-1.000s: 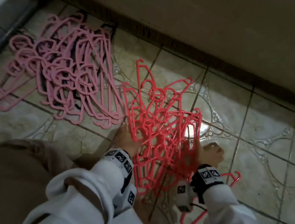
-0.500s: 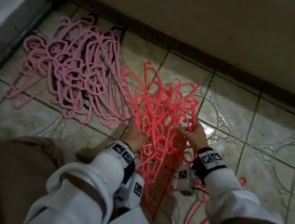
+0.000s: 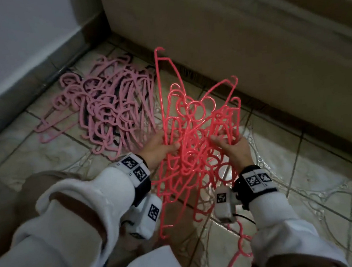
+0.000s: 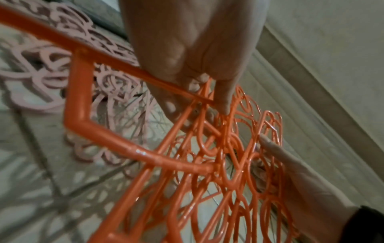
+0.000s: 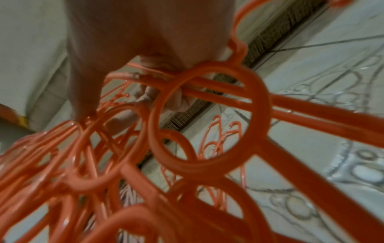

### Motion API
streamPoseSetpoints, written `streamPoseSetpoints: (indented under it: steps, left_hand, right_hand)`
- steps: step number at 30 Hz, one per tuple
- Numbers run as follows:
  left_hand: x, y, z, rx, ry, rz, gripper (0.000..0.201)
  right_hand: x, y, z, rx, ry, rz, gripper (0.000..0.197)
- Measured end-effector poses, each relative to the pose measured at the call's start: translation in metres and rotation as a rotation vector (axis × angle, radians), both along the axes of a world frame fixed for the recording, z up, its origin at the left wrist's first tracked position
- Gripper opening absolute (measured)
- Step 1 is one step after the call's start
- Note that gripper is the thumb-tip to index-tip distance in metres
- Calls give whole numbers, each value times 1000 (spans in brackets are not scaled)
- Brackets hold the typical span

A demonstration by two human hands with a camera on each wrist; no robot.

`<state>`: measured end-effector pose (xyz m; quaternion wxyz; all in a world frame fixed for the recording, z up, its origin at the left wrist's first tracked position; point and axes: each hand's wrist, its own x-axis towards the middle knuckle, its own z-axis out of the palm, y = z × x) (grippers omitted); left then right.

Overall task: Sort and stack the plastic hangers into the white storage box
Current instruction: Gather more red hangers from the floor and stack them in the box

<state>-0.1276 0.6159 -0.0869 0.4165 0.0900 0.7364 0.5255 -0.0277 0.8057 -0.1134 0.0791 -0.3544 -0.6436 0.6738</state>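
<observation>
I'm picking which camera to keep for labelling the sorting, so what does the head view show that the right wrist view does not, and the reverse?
Only the head view shows both wrist bands and sleeves, the left hand gripping the bunch, and the pink hanger pile whole on the floor. Only the right wrist view shows a ring of one hanger close up by the right hand. Both show the red hanger bunch held by that hand, and the patterned floor tiles.

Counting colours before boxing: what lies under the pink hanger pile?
Under the pink hangers, dark hangers show through gaps, on floor tiles. Their number stays hidden beneath the pink ones.
</observation>
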Motion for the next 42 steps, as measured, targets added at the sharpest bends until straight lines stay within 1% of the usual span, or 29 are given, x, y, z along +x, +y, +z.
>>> streamPoseSetpoints:
  steps: [2, 3, 5, 6, 8, 11, 16, 18, 21, 22, 24, 25, 26, 28, 31, 34, 36, 38, 41, 42]
  left_hand:
    - [-7, -5, 14, 36, 45, 6, 18]
    - [-12, -9, 21, 52, 72, 6, 18]
    - [-22, -16, 43, 92, 127, -1, 16]
    - [-26, -21, 55, 104, 166, -4, 15]
    - [-36, -32, 82, 125, 257, -3, 17]
    - [-52, -55, 122, 183, 358, 42, 17]
    - [-74, -112, 199, 267, 493, 193, 18]
    - [-76, -142, 231, 290, 563, 272, 22]
    - [-69, -198, 274, 297, 649, 398, 19]
    - [-65, -219, 286, 290, 681, 436, 17]
    - [-56, -265, 305, 264, 747, 518, 17]
    - [-50, -288, 311, 249, 772, 559, 19]
    - [-43, -311, 316, 228, 792, 599, 20]
    - [-26, -355, 320, 187, 815, 679, 20]
    - [0, -416, 305, 136, 790, 791, 19]
    - [22, -462, 274, 92, 744, 880, 33]
    - [32, -487, 248, 52, 717, 923, 26]
    - [37, -507, 225, 60, 658, 969, 17]
    - [37, -529, 193, 20, 547, 985, 14]
    - [36, -533, 184, -11, 515, 968, 19]
  right_hand:
    - [-8, -4, 13, 14, 46, 0, 39]
    - [-13, -7, 21, 26, 71, 9, 37]
    - [-25, -14, 41, 43, 107, 21, 22]
    - [-32, -20, 53, 52, 131, 25, 18]
    - [-48, -30, 78, 84, 190, 35, 22]
    - [-76, -49, 120, 131, 290, 77, 22]
    - [-124, -96, 208, 231, 473, 189, 25]
    - [-141, -125, 246, 258, 568, 275, 24]
    - [-162, -179, 294, 261, 707, 394, 22]
    - [-166, -200, 307, 264, 751, 421, 24]
    - [-175, -244, 327, 276, 826, 473, 52]
    - [-178, -268, 333, 268, 839, 509, 61]
    - [-179, -294, 337, 258, 842, 551, 65]
    - [-178, -343, 336, 220, 856, 638, 69]
    - [-171, -409, 323, 191, 847, 737, 68]
    - [-162, -460, 295, 147, 820, 813, 60]
    - [-157, -485, 274, 148, 806, 858, 58]
    - [-155, -503, 254, 170, 780, 891, 55]
    - [-155, -522, 225, 198, 728, 912, 48]
    - [-155, -525, 217, 197, 708, 911, 46]
